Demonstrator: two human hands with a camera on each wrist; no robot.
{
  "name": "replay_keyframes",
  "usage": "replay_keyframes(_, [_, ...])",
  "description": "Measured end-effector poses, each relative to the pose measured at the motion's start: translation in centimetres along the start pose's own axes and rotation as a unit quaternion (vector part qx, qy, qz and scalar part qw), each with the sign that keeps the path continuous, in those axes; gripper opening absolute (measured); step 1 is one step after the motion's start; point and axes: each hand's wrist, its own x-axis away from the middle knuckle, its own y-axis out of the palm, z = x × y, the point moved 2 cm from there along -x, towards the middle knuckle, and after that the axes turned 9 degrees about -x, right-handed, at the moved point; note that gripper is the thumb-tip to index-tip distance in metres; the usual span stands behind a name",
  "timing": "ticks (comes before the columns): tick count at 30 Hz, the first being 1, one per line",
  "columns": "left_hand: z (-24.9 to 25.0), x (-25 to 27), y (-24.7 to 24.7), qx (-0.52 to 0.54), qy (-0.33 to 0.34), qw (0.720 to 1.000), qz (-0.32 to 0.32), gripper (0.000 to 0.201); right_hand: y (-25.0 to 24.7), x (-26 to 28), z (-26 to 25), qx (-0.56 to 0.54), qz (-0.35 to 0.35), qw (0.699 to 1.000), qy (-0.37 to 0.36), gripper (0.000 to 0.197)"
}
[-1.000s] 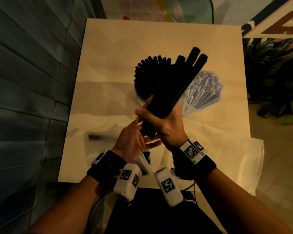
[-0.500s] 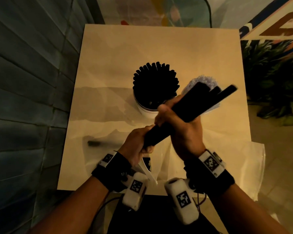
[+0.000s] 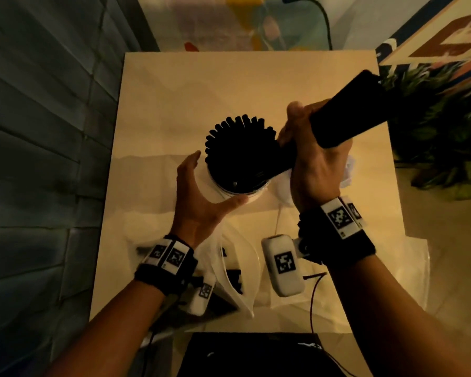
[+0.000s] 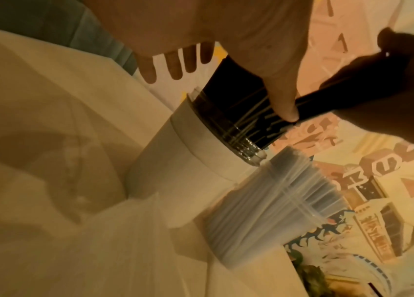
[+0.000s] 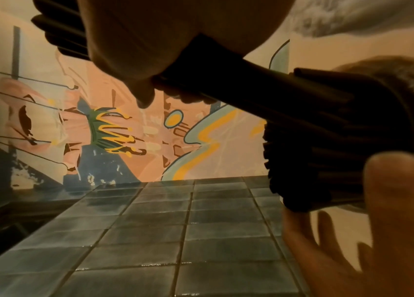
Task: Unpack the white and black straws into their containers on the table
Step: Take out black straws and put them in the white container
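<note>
Table (image 3: 152, 110), white cup (image 4: 175, 152) crammed with black straws (image 3: 237, 148), right hand (image 3: 314, 164) fingers grasping black bundle (image 3: 346, 118), left hand (image 3: 199, 202) released.

The beige table (image 3: 161, 85) bears two straw containers (image 3: 230, 193) and clear plastic bags (image 3: 408, 268).
</note>
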Motion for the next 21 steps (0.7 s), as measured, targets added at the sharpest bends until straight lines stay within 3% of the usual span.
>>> replay_keyframes(3, [0.5, -1.9, 1.0, 0.005, 0.057, 0.998, -0.006, 0.127, 1.2, 0.0, 1.5, 0.021, -0.020, 0.999, 0.028, 0.025])
replay_keyframes(6, [0.5, -3.3, 2.5, 0.056, 0.060, 0.997, -0.011, 0.127, 2.1, 0.8, 3.2, 0.032, -0.025, 0.995, 0.095, 0.022])
replay_keyframes(9, [1.0, -4.1, 2.7, 0.091, 0.111, 0.990, -0.019, 0.112, 2.6, 1.7, 4.1, 0.037, -0.057, 0.988, 0.137, 0.015])
replay_keyframes(11, [1.4, -4.2, 2.7, 0.081, 0.143, 0.986, -0.006, 0.098, 2.6, 1.9, 3.9, 0.047, -0.081, 0.988, 0.124, 0.016])
replay_keyframes(13, [1.2, -4.1, 2.6, 0.068, 0.154, 0.986, 0.022, 0.102, 2.6, 1.7, 3.2, 0.040, -0.083, 0.990, 0.105, 0.023])
replay_keyframes(21, [-0.7, -5.7, 3.3, 0.015, 0.096, 0.995, 0.018, 0.112, 2.4, 0.7, 0.9, 0.141, -0.100, 0.984, -0.037, 0.024])
